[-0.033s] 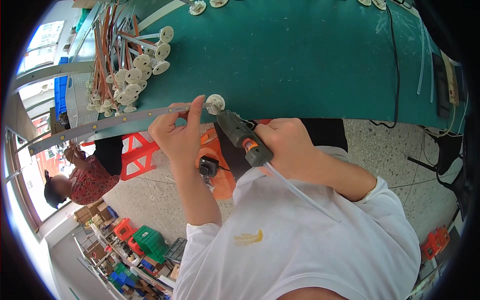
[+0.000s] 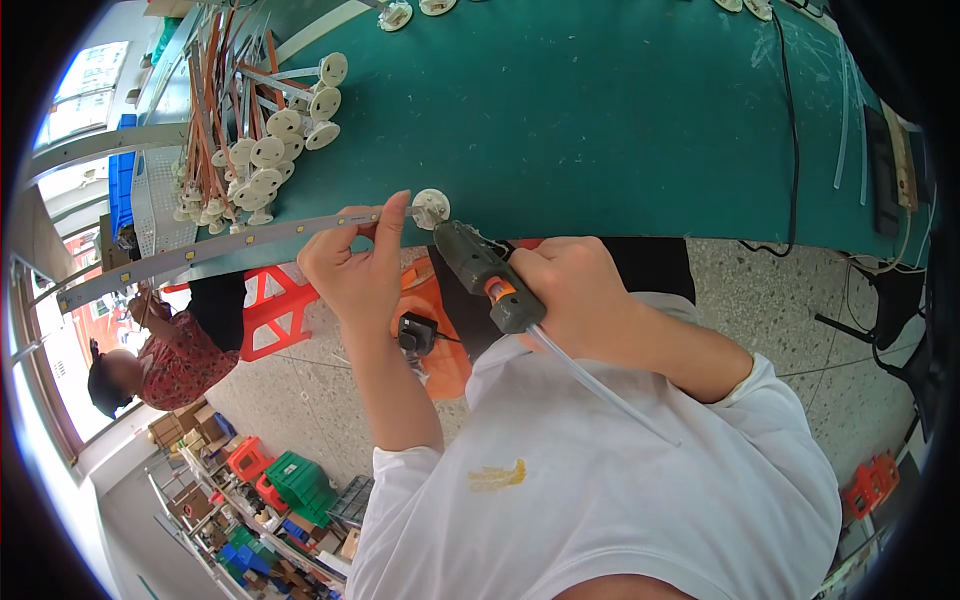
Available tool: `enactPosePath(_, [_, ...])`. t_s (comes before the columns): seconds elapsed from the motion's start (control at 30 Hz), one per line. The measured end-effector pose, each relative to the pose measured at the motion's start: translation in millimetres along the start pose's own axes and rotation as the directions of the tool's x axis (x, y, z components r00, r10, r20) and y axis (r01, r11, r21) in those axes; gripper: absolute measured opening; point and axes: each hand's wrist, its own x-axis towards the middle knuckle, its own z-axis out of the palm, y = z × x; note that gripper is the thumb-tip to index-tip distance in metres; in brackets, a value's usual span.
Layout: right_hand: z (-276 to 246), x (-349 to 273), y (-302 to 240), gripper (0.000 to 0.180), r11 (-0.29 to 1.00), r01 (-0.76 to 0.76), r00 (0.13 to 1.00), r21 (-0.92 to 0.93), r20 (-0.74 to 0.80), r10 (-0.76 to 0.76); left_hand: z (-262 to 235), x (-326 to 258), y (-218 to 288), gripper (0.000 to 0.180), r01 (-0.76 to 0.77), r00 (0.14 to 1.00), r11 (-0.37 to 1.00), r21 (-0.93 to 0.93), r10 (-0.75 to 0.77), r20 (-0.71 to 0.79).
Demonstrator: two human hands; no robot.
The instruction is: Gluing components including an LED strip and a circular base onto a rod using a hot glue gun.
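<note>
Between the thumb and fingers of my left hand is a long, narrow LED strip, pinched near its right end. The strip stretches left past the table edge. At its right end a round cream-white cap lies by the table's near edge. My right hand is wrapped round a dark grey-green hot glue gun, a long translucent glue stick poking out of its back. The gun's front end is right beside the cap. Whether the nozzle touches the cap is hard to see.
A pile of strips with round white ends lies at the left of the green table. A black cable crosses its right side, near a power strip. Another person sits at the left beside a red stool.
</note>
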Motion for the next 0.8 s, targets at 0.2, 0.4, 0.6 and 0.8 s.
enactPosePath(0.2, [-3,1,-1,0.021,0.999,-0.027,0.999,-0.024,0.029,0.028,0,0,1,0.025,0.003,1.0,1.0,0.022,-0.003,0.008])
enactPosePath(0.4, [-6,4,0,0.021,0.998,-0.057,0.998,-0.012,0.034,0.057,1,3,4,0.023,-0.02,1.0,0.999,0.037,0.02,0.024])
enactPosePath(0.6, [-23,16,-9,0.019,0.991,-0.116,0.99,0.062,0.094,0.11,-6,8,8,0.02,-0.165,0.986,0.973,0.164,0.168,-0.007])
enactPosePath(0.8, [-65,26,-4,0.016,0.643,-0.258,0.946,0.721,0.053,0.32,-27,35,14,0.015,-0.168,0.977,0.982,0.09,0.178,-0.121])
